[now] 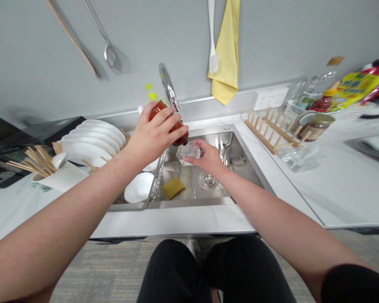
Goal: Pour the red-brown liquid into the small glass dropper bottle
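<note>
My left hand [158,128] is wrapped round a reddish-brown bottle [180,134], which is tipped with its dark mouth down and to the right. Just below that mouth, my right hand [208,156] grips a small clear container [187,154] by its right side. Whether any liquid runs between the two cannot be made out. Both hands are above the steel sink [194,189], in front of the chrome faucet [169,86]. A yellow sponge [173,187] lies on the sink bottom, left of the drain.
Left of the sink stand white plates [88,141], a white bowl [139,187] in a wire rack and a holder with chopsticks [39,162]. A wooden rack [271,132], a jar [316,126] and bottles are on the right. A yellow cloth [227,54] hangs on the wall.
</note>
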### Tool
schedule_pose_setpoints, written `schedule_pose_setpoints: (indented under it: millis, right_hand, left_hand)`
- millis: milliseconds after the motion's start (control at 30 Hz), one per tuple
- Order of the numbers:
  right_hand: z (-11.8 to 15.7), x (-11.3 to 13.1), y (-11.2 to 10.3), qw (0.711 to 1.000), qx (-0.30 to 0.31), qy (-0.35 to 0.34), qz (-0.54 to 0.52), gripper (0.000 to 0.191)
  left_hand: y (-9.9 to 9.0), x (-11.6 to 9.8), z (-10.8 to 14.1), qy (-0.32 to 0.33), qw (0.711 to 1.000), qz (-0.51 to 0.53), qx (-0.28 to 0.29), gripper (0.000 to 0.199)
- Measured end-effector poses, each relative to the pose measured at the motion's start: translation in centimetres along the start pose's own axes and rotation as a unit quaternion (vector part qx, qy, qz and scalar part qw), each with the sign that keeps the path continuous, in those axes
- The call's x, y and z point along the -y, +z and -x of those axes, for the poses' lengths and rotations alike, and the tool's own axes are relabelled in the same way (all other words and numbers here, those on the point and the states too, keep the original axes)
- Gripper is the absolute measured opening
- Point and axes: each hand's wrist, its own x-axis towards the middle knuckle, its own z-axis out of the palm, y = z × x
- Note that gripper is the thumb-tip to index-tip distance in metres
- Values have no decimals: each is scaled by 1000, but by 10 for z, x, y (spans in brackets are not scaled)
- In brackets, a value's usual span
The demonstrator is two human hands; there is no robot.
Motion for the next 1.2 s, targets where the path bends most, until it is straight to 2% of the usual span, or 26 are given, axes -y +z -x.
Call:
schedule_pose_setpoints:
  millis: [100, 267, 433, 733, 1200]
  right_hand:
    - [0, 0, 0, 1000, 2, -3, -14, 69]
    - [1, 1, 1, 1000, 9, 6, -15, 70]
    - [1, 1, 1, 1000, 8, -7, -17, 68]
    - [0, -1, 3, 1000, -1, -10, -20, 70]
    - [1, 3, 1, 1000, -5, -13, -18, 69]
  left_hand:
    - [-5, -3, -2, 22, 1000, -17, 3, 37]
    - [-7, -5, -2, -11, 1000, 12, -7, 32]
    - [-7, -5, -1, -27, 1000, 9, 10, 34]
    - [-9, -3, -3, 66, 998, -12, 1, 40]
    - [-14, -6, -12, 50, 998, 41, 15, 41]
